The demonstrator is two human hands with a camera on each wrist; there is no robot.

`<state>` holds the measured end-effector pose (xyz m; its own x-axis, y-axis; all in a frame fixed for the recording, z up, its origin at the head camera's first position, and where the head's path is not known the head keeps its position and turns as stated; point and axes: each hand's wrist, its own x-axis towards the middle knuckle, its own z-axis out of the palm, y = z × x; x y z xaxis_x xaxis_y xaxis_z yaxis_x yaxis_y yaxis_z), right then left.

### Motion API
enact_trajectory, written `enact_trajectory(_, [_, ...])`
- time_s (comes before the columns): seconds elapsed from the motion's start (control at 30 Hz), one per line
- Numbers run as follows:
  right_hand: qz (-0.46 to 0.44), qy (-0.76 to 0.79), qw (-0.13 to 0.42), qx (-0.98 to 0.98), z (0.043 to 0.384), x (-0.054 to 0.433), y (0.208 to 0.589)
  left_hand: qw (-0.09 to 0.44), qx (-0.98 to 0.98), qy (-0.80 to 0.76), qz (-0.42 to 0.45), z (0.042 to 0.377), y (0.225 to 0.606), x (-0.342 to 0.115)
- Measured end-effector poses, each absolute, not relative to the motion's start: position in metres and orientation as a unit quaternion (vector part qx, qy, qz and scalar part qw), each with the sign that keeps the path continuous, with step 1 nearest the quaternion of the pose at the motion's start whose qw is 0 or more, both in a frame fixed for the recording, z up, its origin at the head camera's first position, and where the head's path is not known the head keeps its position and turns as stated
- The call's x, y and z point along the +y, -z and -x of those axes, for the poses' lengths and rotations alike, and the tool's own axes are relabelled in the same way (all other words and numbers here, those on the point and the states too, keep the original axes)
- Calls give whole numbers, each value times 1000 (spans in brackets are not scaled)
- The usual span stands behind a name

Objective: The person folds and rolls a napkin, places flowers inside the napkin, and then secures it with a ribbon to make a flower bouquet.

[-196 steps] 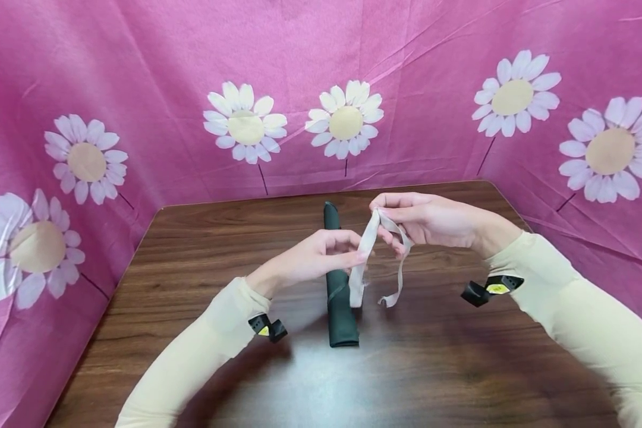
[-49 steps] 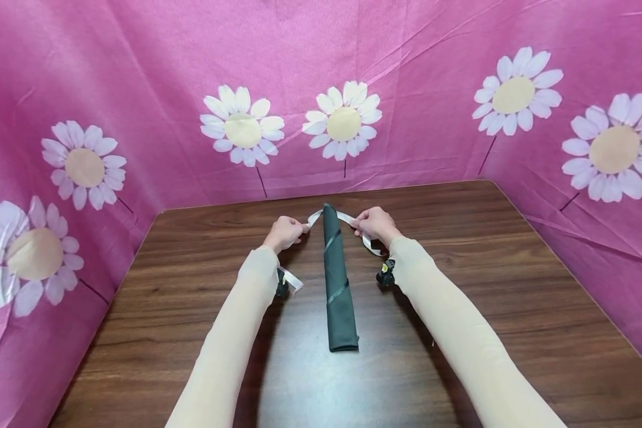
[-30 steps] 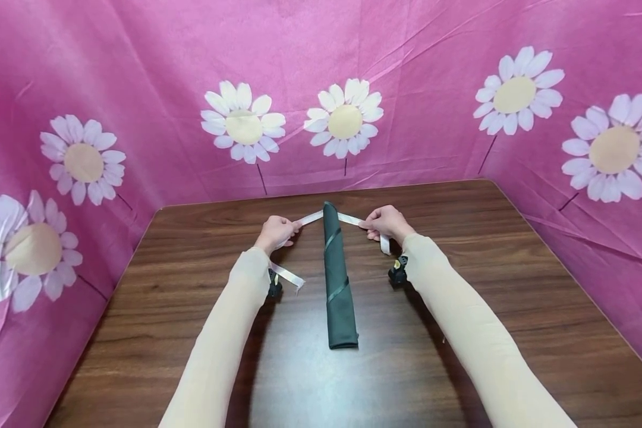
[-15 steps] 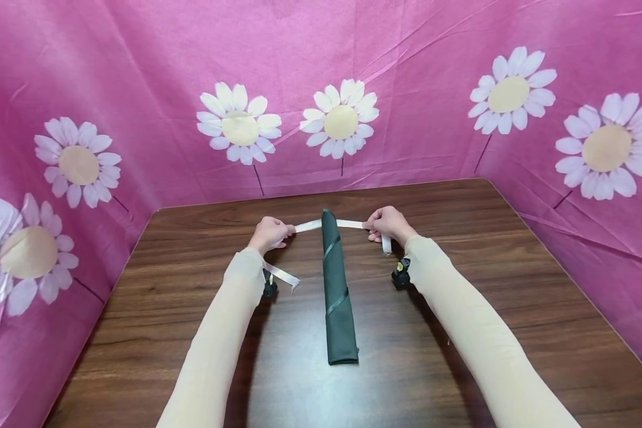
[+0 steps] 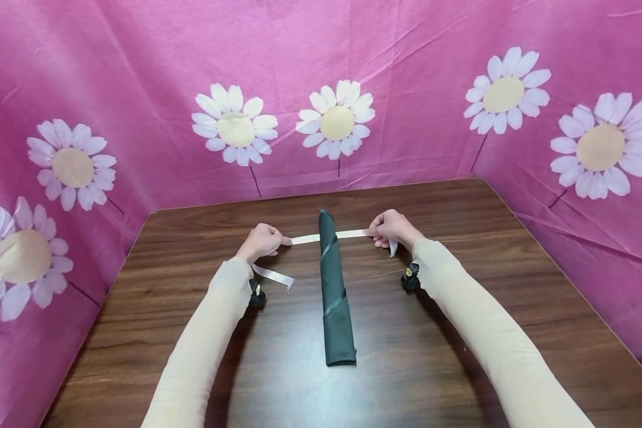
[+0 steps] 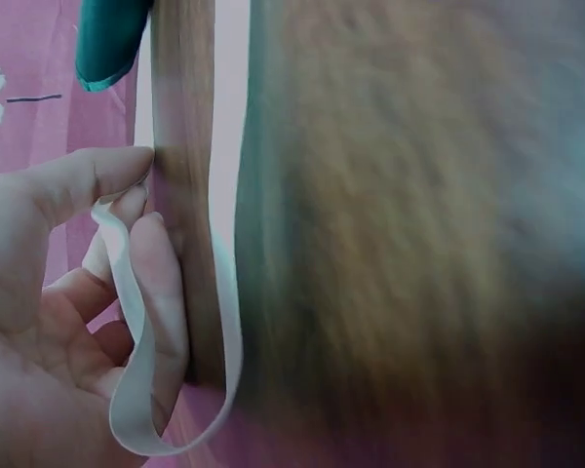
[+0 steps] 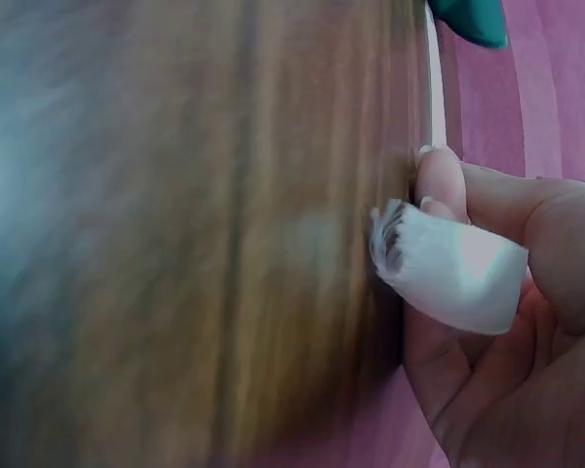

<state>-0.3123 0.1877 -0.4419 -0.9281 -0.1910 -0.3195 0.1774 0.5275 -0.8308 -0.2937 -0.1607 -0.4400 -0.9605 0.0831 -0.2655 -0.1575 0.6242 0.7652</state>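
A dark green rolled cloth (image 5: 337, 321) lies lengthwise on the table, with thin diagonal lines across it. A white ribbon (image 5: 350, 234) runs beneath its far part and comes out on both sides. To the left, my left hand (image 5: 262, 241) pinches the ribbon between thumb and fingers; the ribbon's loose tail (image 5: 274, 276) loops back toward the roll. On the other side my right hand (image 5: 392, 227) pinches the ribbon too. Its short frayed end (image 7: 458, 268) curls out from the fingers in the right wrist view. The middle of the ribbon is hidden by the roll.
The brown wood-grain table (image 5: 433, 356) extends around the roll. A pink cloth backdrop (image 5: 406, 47) with white daisies stands along the back and both sides. Black cameras are worn at the left wrist (image 5: 256, 294) and right wrist (image 5: 409, 278).
Earlier both hands held the ribbon folded above the roll. It then passed under the far tip. Since then the hands have spread apart and drawn it nearer along the roll.
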Motion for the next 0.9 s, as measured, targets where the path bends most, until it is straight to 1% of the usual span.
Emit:
enact_trajectory(0.2, [34,446,196,873,301,196,441,161,889,-429,10,277,436,-173])
enact_trajectory(0.53, [81,409,188,889,272,218,441,205,880,-429,-24,248,432,-196])
enact_trajectory(0.73, [106,427,209,873,251,234,440,241,847,-474,-22,229,432,-213])
enact_trajectory(0.9, [131,444,242,852,233,246,430,237,836,-493,-43,213,431,-224])
